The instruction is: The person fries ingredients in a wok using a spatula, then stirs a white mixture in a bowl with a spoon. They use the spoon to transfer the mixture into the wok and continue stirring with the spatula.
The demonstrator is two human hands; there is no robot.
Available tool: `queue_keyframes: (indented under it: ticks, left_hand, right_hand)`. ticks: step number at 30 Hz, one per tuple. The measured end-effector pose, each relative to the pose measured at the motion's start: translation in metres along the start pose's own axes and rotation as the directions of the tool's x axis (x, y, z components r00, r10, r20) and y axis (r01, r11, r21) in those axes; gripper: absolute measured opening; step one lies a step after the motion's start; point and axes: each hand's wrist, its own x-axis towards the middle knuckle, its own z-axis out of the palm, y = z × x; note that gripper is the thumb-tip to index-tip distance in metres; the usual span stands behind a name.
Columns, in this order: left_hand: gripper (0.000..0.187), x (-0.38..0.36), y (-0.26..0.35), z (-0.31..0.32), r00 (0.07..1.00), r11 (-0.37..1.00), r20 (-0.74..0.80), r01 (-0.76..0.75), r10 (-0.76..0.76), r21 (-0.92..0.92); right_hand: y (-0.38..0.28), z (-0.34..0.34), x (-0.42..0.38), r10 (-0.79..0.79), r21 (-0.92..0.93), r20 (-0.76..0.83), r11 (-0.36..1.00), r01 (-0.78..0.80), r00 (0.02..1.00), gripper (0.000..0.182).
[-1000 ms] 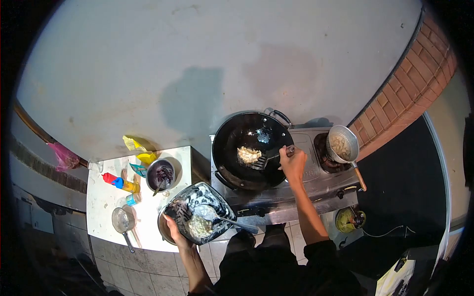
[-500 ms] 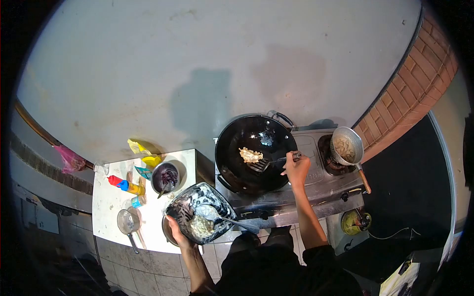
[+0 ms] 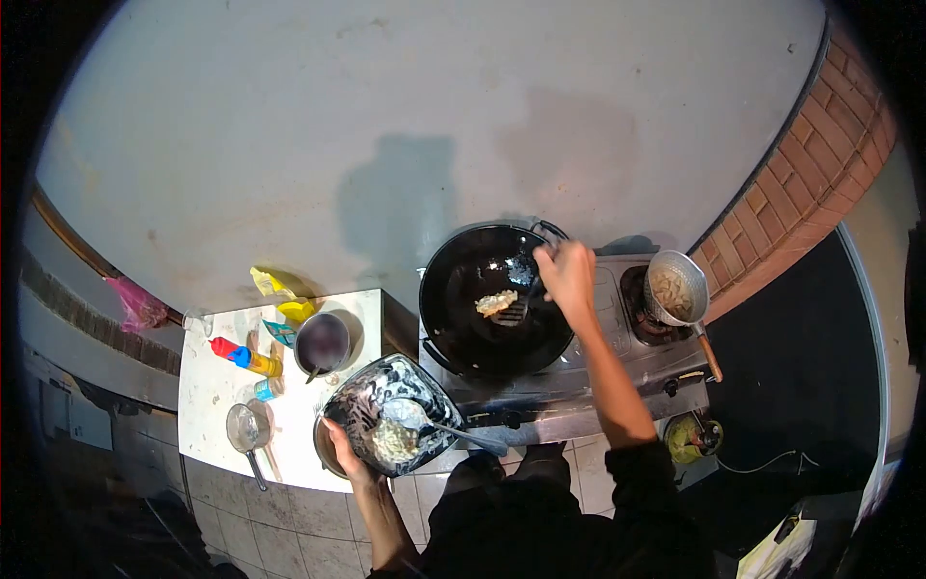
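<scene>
My right hand (image 3: pixel 569 277) is closed on the handle of a slotted spatula (image 3: pixel 511 314), over the right side of a black wok (image 3: pixel 458 343). Inside the wok, a piece of battered food (image 3: pixel 496 303) lies at the spatula's upper left edge. My left hand (image 3: pixel 347 455) grips the left rim of a dark square bowl (image 3: pixel 439 398), held beside the stove's left front. White batter (image 3: pixel 394 442) and a large spoon (image 3: pixel 453 431) are in this bowl, the spoon's handle reaching out over its right side.
On the left table (image 3: pixel 207 410) are a dark pot (image 3: pixel 322 344), red and yellow bottles (image 3: pixel 256 363), a small jar (image 3: pixel 268 389) and a small saucepan (image 3: pixel 248 429). A strainer-like pan (image 3: pixel 677 288) with food sits on the right burner. A green container (image 3: pixel 693 436) stands lower right.
My right hand has moved up and slightly left, and the spatula handle now points more upward. The food has shifted slightly right and looks more compact. My left hand and the bowl have hardly moved.
</scene>
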Motion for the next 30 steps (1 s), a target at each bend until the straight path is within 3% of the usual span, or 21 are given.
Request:
queue_keyframes:
  ticks: [2,4,6,9,12,15,18,20,26,30]
  left_hand:
    - [0.062,-0.002,-0.003,-0.006,1.0,1.0,0.01,-0.011,0.011,0.008]
    - [0.061,-0.003,-0.007,-0.012,0.998,0.998,-0.025,-0.061,0.062,0.02]
    - [0.061,-0.005,-0.005,-0.01,0.996,0.999,-0.075,-0.053,0.053,0.0]
    - [0.061,-0.01,0.005,-0.003,0.995,0.998,-0.079,-0.061,0.059,-0.023]
    - [0.06,-0.016,0.017,0.001,0.997,0.999,-0.065,-0.042,0.041,-0.023]
    - [0.06,-0.018,0.02,0.0,0.986,0.999,-0.165,-0.04,0.038,-0.011]
    - [0.059,-0.017,0.02,-0.006,0.993,0.998,-0.11,-0.054,0.051,-0.028]
    - [0.059,-0.016,0.021,-0.006,0.994,0.998,-0.098,-0.058,0.055,-0.029]
    - [0.062,-0.013,0.024,0.003,0.986,0.999,-0.163,-0.025,0.021,-0.025]
    - [0.064,-0.011,0.025,0.003,0.983,1.0,-0.182,0.0,0.003,0.014]
  right_hand:
    - [0.008,0.023,0.033,-0.147,-0.11,0.001,0.983,0.147,0.989,0.024]
    - [-0.012,0.031,0.055,-0.13,-0.108,0.021,0.985,0.131,0.991,0.024]
    - [-0.03,0.035,0.071,0.033,-0.035,0.134,0.999,-0.029,0.99,0.023]
    - [-0.035,0.042,0.081,-0.035,-0.07,0.147,0.996,0.046,0.988,0.023]
    - [-0.033,0.039,0.079,-0.029,-0.041,0.125,0.999,0.035,0.992,0.023]
    - [-0.021,0.033,0.067,-0.021,-0.026,0.143,0.999,0.025,0.989,0.022]
    - [0.009,0.035,0.048,-0.03,0.014,0.14,0.999,0.029,0.99,0.027]
    - [0.022,0.036,0.031,-0.062,0.072,0.033,0.996,0.06,0.998,0.032]
    - [0.035,0.022,0.005,0.054,0.076,0.085,0.995,-0.061,0.995,0.033]
    - [0.033,0.008,-0.005,0.046,0.084,0.07,0.995,-0.051,0.996,0.033]
